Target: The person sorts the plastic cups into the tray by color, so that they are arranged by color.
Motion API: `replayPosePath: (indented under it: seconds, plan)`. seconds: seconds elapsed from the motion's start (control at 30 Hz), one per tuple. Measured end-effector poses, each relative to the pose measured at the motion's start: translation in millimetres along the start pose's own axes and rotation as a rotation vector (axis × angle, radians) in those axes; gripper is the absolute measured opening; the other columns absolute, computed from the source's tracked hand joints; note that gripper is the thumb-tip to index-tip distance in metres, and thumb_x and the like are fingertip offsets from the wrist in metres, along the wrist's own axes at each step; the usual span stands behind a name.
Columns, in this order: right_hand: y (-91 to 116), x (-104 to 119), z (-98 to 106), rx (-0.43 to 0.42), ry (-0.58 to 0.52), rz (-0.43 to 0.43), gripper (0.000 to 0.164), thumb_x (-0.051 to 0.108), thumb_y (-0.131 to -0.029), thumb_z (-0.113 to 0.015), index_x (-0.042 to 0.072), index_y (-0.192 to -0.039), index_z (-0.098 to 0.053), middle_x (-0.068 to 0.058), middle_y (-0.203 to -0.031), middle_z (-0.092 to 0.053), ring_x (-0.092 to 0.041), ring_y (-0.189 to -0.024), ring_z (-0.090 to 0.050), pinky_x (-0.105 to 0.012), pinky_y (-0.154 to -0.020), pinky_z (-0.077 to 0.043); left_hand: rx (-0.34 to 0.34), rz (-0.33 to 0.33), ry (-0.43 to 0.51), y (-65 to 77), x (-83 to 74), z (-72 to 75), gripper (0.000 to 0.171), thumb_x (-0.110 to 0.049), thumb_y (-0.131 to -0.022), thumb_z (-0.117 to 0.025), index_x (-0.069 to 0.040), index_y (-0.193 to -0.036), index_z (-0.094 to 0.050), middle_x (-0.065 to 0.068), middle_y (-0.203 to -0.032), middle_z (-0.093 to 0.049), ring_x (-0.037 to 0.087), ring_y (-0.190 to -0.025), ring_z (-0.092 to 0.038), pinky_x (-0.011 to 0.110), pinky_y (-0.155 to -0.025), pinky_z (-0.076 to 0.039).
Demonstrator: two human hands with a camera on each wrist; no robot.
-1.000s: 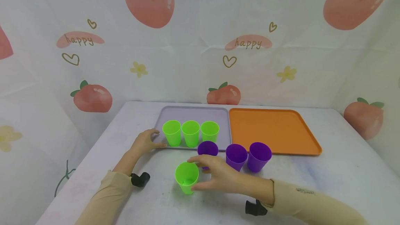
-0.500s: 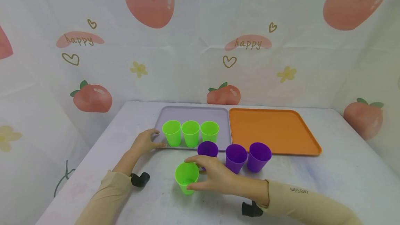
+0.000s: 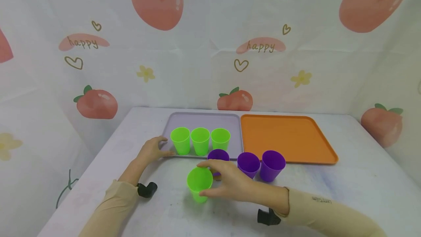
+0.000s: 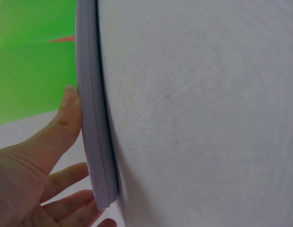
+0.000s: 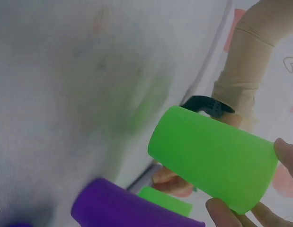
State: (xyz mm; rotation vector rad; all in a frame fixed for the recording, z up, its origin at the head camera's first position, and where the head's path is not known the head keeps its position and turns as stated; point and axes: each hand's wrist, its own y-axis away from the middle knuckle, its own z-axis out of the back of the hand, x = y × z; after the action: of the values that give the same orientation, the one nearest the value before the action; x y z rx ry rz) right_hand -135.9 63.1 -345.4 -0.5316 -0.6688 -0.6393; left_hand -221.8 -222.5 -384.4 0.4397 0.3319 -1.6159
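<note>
In the head view my right hand [image 3: 231, 182] grips a bright green cup [image 3: 198, 180] by its right side, thumb in front and fingers behind. The right wrist view shows this cup [image 5: 212, 156] held near its rim, its base a little off the table. My left hand [image 3: 152, 150] holds the front left corner of the pale purple tray [image 3: 204, 118]. In the left wrist view its thumb lies along the tray's edge [image 4: 92, 118], its fingers around the corner. Three green cups [image 3: 200, 142] stand upright in a row on that tray.
Three purple cups [image 3: 249, 165] stand in front of the trays, the leftmost partly hidden behind my right hand. An orange tray [image 3: 279, 138] lies to the right of the purple one. A printed cloth [image 3: 197, 79] hangs behind the table.
My right hand has closed on the green cup and raised it slightly, a little to the right. The left hand has stayed at the tray's corner.
</note>
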Motion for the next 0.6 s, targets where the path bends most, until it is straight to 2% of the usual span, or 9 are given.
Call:
replayPosePath:
  seconds: [0.2, 0.43, 0.6]
  plan:
    - [2.9, 6.5, 18.2, -0.009, -0.053, -0.001, 0.057, 0.022, -0.074, -0.079, 0.005, -0.123, -0.055, -0.007, -0.119, -0.063, -0.021, -0.100, -0.065, -0.014, -0.080, -0.054, -0.003, 0.002, 0.001, -0.1, 0.0, 0.3, 0.070, -0.031, -0.073, -0.077, 0.006, -0.126, -0.051, 0.029, -0.134, -0.047, 0.048, -0.128, -0.039, 0.056, -0.107, -0.035]
    - [6.6, 10.3, 37.8, -0.043, -0.023, 0.030, 0.055, 0.021, -0.074, -0.079, 0.006, -0.122, -0.056, -0.005, -0.111, -0.066, -0.018, -0.096, -0.065, -0.018, -0.081, -0.056, -0.017, -0.015, -0.005, 0.3, -0.1, 1.0, 0.070, -0.031, -0.073, -0.078, 0.007, -0.125, -0.051, 0.030, -0.133, -0.048, 0.048, -0.127, -0.041, 0.055, -0.107, -0.036]
    - [9.7, 14.9, 51.0, -0.064, -0.040, 0.051, 0.057, 0.018, -0.074, -0.079, 0.007, -0.124, -0.054, -0.005, -0.115, -0.064, -0.021, -0.099, -0.066, -0.021, -0.083, -0.056, -0.008, -0.009, 0.001, 0.7, -0.1, 0.9, 0.070, -0.032, -0.073, -0.078, 0.006, -0.125, -0.051, 0.030, -0.134, -0.048, 0.048, -0.127, -0.040, 0.056, -0.107, -0.036]
